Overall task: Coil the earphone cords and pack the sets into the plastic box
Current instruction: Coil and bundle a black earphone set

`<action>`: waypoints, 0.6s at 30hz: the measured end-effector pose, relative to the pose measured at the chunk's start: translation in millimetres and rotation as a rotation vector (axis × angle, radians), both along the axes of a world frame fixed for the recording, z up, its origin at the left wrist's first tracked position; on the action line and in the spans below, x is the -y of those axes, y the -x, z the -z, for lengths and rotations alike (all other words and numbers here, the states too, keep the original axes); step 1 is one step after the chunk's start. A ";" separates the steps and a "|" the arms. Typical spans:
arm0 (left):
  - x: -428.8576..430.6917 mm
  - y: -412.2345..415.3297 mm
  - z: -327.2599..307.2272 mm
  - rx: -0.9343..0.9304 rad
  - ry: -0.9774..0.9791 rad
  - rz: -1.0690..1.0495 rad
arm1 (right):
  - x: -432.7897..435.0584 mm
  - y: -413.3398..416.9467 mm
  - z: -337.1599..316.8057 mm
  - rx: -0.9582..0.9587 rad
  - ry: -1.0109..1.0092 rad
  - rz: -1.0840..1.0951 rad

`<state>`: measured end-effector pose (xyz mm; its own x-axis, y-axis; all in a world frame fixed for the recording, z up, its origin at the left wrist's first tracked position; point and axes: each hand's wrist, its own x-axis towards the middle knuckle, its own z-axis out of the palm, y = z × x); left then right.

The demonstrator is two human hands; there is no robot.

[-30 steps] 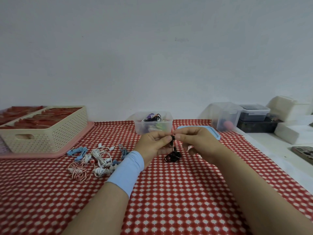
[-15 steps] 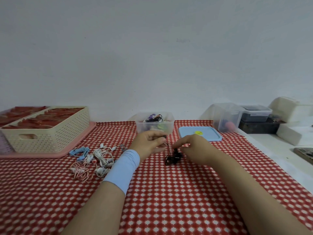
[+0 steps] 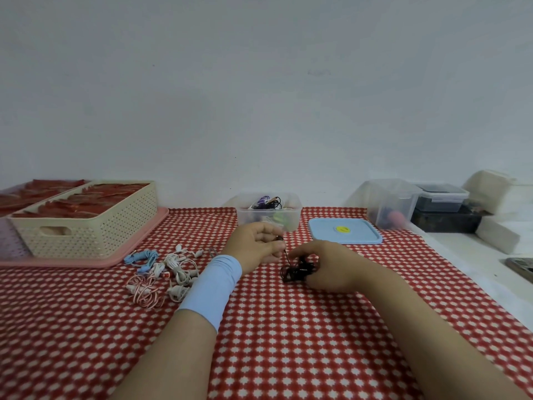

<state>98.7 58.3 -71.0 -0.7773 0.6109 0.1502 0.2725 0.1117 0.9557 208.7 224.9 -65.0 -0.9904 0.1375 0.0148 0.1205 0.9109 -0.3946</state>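
The left hand (image 3: 258,243) pinches one end of the black earphones (image 3: 295,271); the right hand (image 3: 331,267) curls over the bundle, half hiding it. The plastic box (image 3: 251,220) holds blurry coiled sets.

cuff (image 3: 212,287): pale blue, worn on the left wrist
cuff fabric: plain and smooth, fitted snugly as a tube
left hand (image 3: 256,243): left uncovered beyond the cuff
right hand (image 3: 328,267): uncovered, as is its forearm
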 end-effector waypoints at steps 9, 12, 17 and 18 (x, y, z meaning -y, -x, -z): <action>-0.3 11.5 -16.1 -0.129 0.061 -0.057 | -1.7 12.9 -8.8 -0.151 0.029 0.028; 0.1 29.3 -35.7 -0.160 0.045 -0.109 | -7.6 25.6 -32.0 -0.265 0.063 0.087; -10.8 72.0 -64.8 -0.289 0.096 -0.224 | -23.4 73.2 -69.6 -0.395 0.015 0.143; -15.6 82.6 -68.5 -0.293 0.101 -0.244 | -27.2 85.5 -75.2 -0.404 0.019 0.164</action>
<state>16.1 73.9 -2.4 -0.8347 0.4362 0.3361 0.4859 0.2964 0.8222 123.2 252.1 10.2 -0.8705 0.2963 0.3929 0.0954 0.8849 -0.4560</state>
